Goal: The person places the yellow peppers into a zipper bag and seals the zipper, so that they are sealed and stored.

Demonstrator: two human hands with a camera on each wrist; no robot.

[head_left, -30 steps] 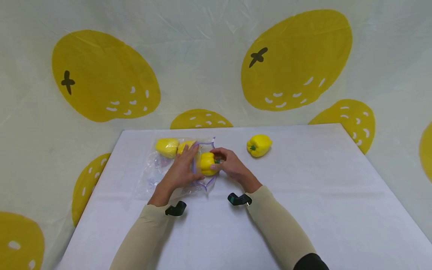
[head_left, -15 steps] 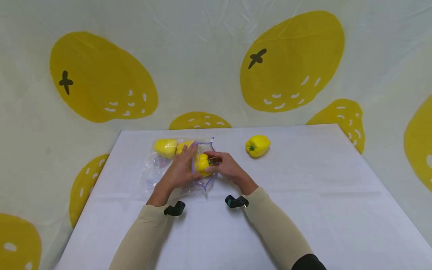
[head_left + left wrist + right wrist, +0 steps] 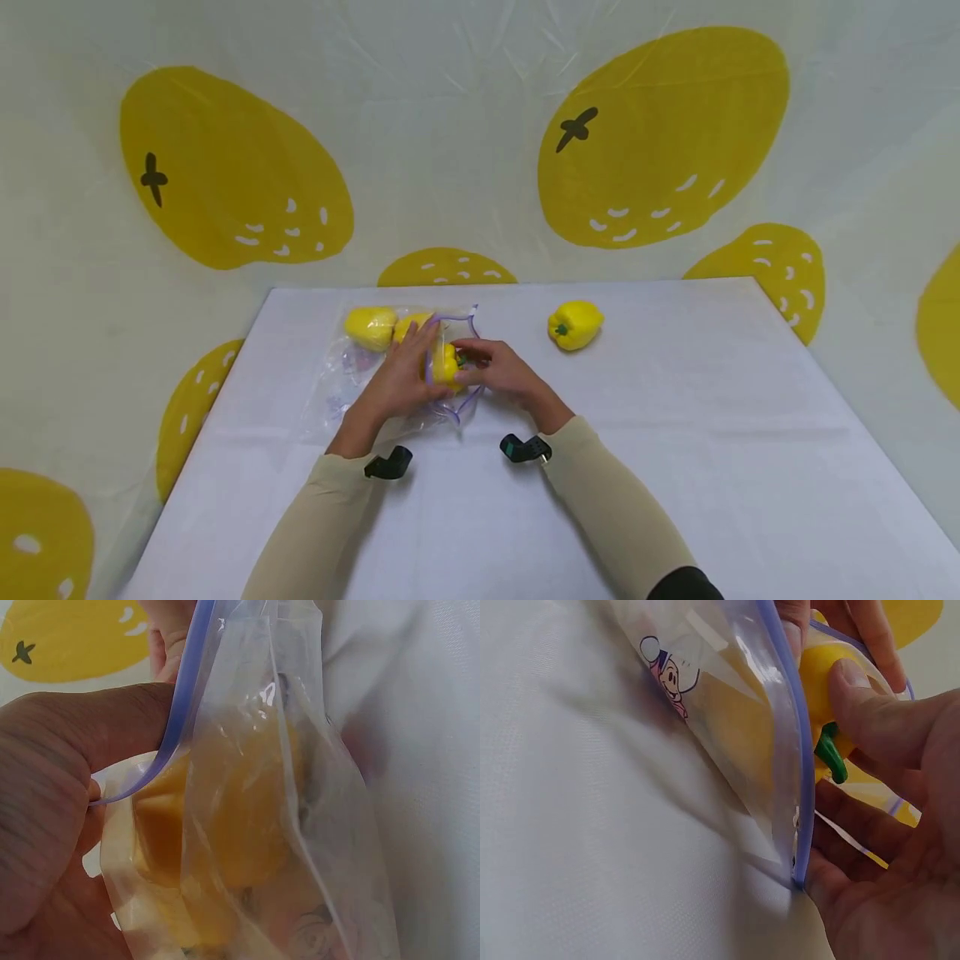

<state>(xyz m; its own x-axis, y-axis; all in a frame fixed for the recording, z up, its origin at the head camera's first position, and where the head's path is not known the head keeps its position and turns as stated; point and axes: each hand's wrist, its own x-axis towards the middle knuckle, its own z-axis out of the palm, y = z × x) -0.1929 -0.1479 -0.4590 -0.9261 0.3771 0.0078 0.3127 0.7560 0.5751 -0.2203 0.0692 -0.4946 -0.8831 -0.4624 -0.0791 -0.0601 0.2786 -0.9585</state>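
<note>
A clear zip bag with a purple-edged mouth lies at the table's back left, its opening facing right. My left hand holds the bag by its mouth; in the left wrist view the thumb hooks over the purple zip edge. With my right hand I grip a yellow bell pepper by its stem end, inside the bag's mouth. The right wrist view shows its green stem and my thumb on the yellow side. Two yellow pieces, one rounded, sit deeper in the bag, partly behind my left hand.
Another yellow bell pepper lies on the white-covered table near the back edge, right of the bag. Behind the table hangs a pale cloth printed with big yellow fruit shapes.
My right hand has moved slightly left, pushing the bell pepper further into the bag's mouth. The left hand keeps its place on the bag, and the other pepper stays put.
</note>
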